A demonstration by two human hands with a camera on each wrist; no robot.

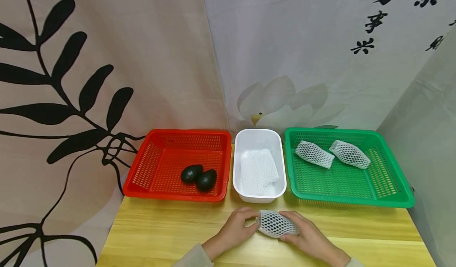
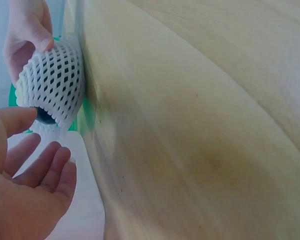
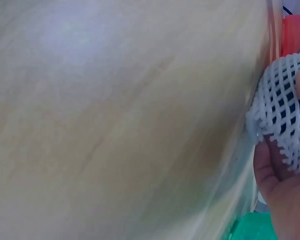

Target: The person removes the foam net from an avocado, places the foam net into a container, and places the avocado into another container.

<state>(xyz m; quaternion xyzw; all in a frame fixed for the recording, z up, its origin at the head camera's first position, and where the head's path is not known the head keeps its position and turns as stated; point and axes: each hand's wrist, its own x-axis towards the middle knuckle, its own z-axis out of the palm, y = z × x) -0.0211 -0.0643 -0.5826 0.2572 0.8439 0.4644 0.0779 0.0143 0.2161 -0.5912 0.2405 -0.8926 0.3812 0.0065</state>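
Observation:
A dark avocado in a white foam net sleeve lies sideways between both hands, just above the tabletop at the front. My right hand grips its right end, thumb on the near side and fingers on the far side. At the other end is my left hand, its thumb tip at the sleeve's edge, where a bit of bare dark skin shows. The other left fingers are loosely bent below that end, apart from the fruit. In the right wrist view the netted avocado is cut off by the frame.
Two bare avocados lie in a red basket at the left. A white bin in the middle holds white foam nets. Two netted pieces lie in a green basket at the right. Behind hangs a printed curtain.

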